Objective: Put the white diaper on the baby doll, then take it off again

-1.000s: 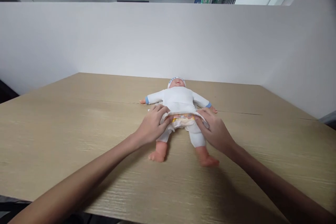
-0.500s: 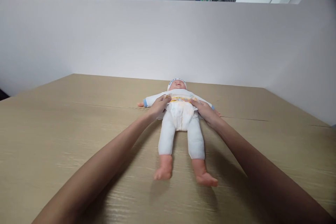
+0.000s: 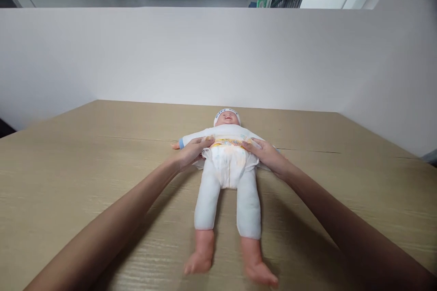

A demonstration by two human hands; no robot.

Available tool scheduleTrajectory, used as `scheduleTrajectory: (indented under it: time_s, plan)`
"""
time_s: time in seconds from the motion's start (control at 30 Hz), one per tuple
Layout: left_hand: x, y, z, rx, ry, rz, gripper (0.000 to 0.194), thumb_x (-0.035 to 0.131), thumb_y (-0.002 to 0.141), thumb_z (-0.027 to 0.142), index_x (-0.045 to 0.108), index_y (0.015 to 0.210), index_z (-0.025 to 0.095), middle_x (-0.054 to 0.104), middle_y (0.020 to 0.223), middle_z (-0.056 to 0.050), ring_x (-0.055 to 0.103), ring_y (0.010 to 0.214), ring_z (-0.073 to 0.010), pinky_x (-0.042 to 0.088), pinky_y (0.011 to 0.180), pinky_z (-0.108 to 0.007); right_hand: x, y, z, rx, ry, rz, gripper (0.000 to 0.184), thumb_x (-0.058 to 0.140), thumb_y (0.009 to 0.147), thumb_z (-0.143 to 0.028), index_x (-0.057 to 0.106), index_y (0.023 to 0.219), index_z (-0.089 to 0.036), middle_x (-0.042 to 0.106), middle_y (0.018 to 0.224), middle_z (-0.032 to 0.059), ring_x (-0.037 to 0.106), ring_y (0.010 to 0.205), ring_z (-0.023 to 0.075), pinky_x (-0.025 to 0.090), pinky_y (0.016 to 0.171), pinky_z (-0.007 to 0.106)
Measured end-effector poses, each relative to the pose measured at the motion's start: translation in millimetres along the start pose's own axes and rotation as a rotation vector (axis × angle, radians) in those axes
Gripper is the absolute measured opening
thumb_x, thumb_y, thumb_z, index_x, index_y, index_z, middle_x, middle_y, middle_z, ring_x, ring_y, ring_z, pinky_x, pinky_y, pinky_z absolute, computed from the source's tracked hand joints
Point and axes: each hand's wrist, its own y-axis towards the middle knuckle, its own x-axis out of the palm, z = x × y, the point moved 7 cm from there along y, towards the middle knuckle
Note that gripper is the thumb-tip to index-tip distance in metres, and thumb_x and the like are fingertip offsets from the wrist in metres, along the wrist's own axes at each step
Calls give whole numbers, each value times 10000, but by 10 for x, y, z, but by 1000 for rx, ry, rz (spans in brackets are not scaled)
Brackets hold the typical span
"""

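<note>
A baby doll [image 3: 249, 211] in white clothes and a lettered white cap lies on its back, feet toward me. Around its hips is a white diaper [image 3: 229, 166] with a yellow and orange patterned waistband across the belly. My left hand [image 3: 194, 151] is closed on the diaper's waist at the left, thumb on the front. At the right side of the waist my right hand [image 3: 269, 157] grips the diaper with the thumb on top. Some fingers of both hands are hidden at the doll's sides. The doll's right-side hand is mostly covered by my right hand.
The doll rests on a wide wood-grain table [image 3: 102, 182] with a seam running across it. A white partition [image 3: 218, 54] stands behind the table's far edge, and another wall rises on the right.
Both hands have moved the diaper's front up over the doll's belly, from down between the legs. The doll has come nearer to me, its legs now stretched straighter.
</note>
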Motion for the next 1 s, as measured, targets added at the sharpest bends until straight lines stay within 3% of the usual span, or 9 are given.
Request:
scheduleTrajectory:
  time_s: [0.13, 0.23, 0.3, 0.4, 0.53, 0.63, 0.8, 0.9, 1.0]
  plan:
    - [-226, 14, 112, 122, 177, 213, 449, 793, 824, 612, 660, 877, 186, 667, 817, -33, 589, 750, -182, 459, 696, -303, -262, 15, 5, -94, -127, 209, 652, 806, 742, -807, 709, 1032, -230, 819, 974, 87, 754, 865, 251, 603, 744, 354]
    - [-303, -51, 244, 201, 263, 334, 287, 736, 894, 453, 678, 1016, 199, 712, 992, -57, 601, 822, -192, 477, 749, -317, -450, -185, 99, -128, -215, 321, 595, 802, 761, -780, 697, 981, -237, 784, 890, 77, 699, 778, 230, 560, 710, 349]
    - [-251, -138, 372, 264, 326, 379, 213, 704, 920, 380, 689, 1051, 213, 722, 1145, -72, 615, 930, -216, 493, 839, -344, -538, -373, 179, -161, -381, 350, 526, 765, 821, -745, 701, 949, -238, 762, 846, 66, 655, 725, 221, 507, 689, 346]
    - [76, -247, 638, 454, 525, 331, 163, 647, 976, 355, 702, 1065, 230, 725, 1229, -78, 606, 1117, -266, 471, 1011, -404, -590, -574, 291, -212, -723, 334, 454, 649, 935, -694, 684, 944, -241, 732, 827, 49, 648, 735, 235, 447, 688, 346]
    - [750, -243, 810, 686, 859, 99, 225, 591, 1038, 423, 711, 1063, 234, 728, 1193, -99, 590, 1191, -312, 420, 1106, -475, -631, -585, 394, -178, -893, 316, 431, 638, 932, -685, 619, 898, -256, 677, 796, 22, 641, 750, 239, 414, 676, 328]
    - [1008, -154, 740, 668, 1044, 54, 293, 643, 1010, 514, 726, 1090, 245, 714, 1246, -110, 548, 1242, -356, 394, 1124, -525, -651, -539, 426, -115, -908, 314, 441, 640, 916, -695, 562, 846, -266, 641, 755, 7, 616, 718, 228, 388, 654, 316]
    - [1037, -131, 647, 621, 1163, 92, 417, 730, 927, 589, 721, 1181, 258, 681, 1354, -113, 504, 1288, -397, 397, 1104, -562, -683, -560, 483, -28, -877, 232, 497, 573, 922, -713, 495, 713, -269, 566, 650, 1, 518, 632, 216, 311, 611, 325]
    - [1011, -154, 642, 602, 1173, 100, 443, 730, 916, 592, 708, 1207, 259, 670, 1373, -110, 506, 1287, -394, 411, 1100, -561, -715, -553, 444, -11, -669, 112, 561, 523, 941, -740, 504, 660, -255, 535, 641, -2, 490, 644, 203, 333, 628, 323]
    - [1014, -159, 642, 592, 1180, 94, 464, 743, 898, 592, 701, 1210, 251, 664, 1369, -116, 505, 1291, -399, 419, 1101, -570, -738, -454, 274, 42, -408, 73, 561, 603, 909, -754, 527, 690, -243, 505, 657, -26, 450, 642, 173, 342, 614, 300]
